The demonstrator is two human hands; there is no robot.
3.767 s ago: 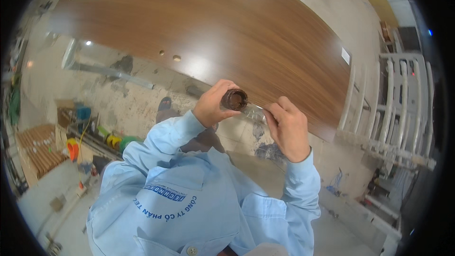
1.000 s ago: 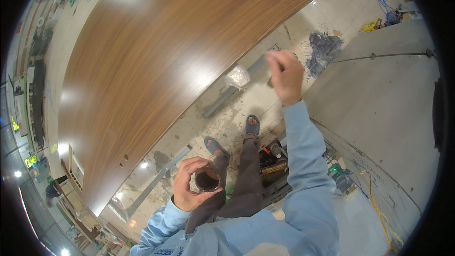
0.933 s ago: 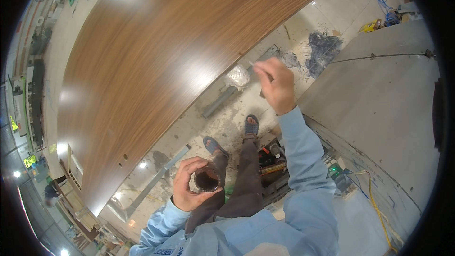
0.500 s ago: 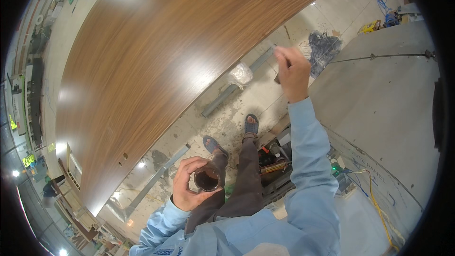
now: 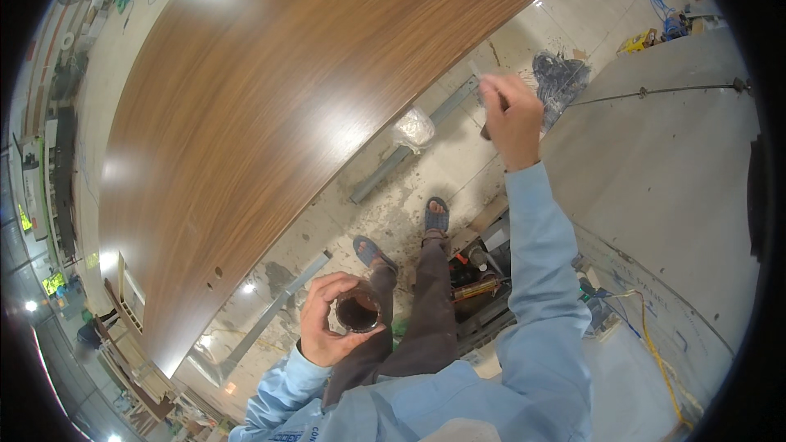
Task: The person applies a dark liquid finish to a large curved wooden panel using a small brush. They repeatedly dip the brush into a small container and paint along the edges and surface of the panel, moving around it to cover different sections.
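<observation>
My left hand is wrapped round a small clear jar with dark brown contents, its round mouth facing up. The jar is over my legs, near the board's front edge. Farther right, my right hand is raised with its fingers pinched together. A thin pale shape shows at the fingertips, too blurred to name. To the left and ahead lies a large glossy wood-grain board, with two small dark oval marks or holes near its lower left edge. Neither hand touches it.
Below the board, a clear plastic-wrapped bundle lies by a grey metal bar. A large grey panel stands at the right. Tools and a tube fill an open container beside my legs. Yellow and blue cables run at lower right.
My right hand has shifted slightly to the right and up, its fingers still pinched. My left hand keeps the jar in nearly the same place.
</observation>
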